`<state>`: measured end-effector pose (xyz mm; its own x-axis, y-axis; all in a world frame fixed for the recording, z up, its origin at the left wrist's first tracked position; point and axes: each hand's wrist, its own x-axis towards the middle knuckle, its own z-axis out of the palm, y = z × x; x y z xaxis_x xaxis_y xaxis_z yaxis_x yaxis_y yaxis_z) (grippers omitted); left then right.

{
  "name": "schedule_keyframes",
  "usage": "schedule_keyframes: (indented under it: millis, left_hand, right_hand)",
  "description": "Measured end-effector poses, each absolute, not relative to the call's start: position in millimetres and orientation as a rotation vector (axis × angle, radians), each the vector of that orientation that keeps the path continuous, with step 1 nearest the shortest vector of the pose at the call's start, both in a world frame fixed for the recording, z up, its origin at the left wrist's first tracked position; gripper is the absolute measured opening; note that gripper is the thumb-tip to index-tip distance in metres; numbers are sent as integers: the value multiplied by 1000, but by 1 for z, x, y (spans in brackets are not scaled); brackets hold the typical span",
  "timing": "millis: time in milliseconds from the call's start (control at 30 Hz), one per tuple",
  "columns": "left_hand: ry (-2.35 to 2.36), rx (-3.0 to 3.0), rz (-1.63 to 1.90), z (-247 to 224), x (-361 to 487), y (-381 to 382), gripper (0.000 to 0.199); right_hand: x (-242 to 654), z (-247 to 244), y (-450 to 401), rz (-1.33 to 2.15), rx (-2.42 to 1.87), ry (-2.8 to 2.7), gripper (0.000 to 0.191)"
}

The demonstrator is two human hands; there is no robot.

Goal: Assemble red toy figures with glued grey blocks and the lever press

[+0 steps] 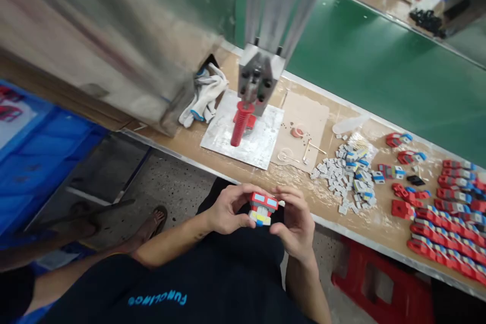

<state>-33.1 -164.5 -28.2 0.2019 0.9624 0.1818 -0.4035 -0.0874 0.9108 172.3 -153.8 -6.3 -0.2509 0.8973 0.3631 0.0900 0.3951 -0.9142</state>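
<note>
My left hand (230,209) is closed on a toy robot torso (263,206), red and grey with two light-blue windows and a yellow and blue lower part. Its thumb presses the near side, just above my lap. Right beside the torso is my right hand (296,220), fingers curled and thumb apart. A thin cotton swab (281,203) shows its white tip at those fingers; most of its stick is hard to see. Whether the right fingertips touch the torso cannot be made out.
A press with a red handle (240,129) stands over a metal plate (216,142). Cardboard (315,111) bears a small red pot and swabs. Small grey parts (334,179) and rows of red toy pieces (448,228) lie rightward. White gloves (208,91) lie left; another person's foot (155,223) shows below.
</note>
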Motion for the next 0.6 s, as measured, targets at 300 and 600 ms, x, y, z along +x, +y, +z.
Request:
schedule_keyframes:
  millis: [300, 600]
  left_hand:
    - [870, 596, 1631, -50, -94, -179, 57]
    - [745, 1084, 1496, -31, -135, -129, 57]
  right_hand:
    - [121, 15, -56, 687, -1042, -1923, 45]
    - [87, 23, -42, 890, -886, -1820, 39]
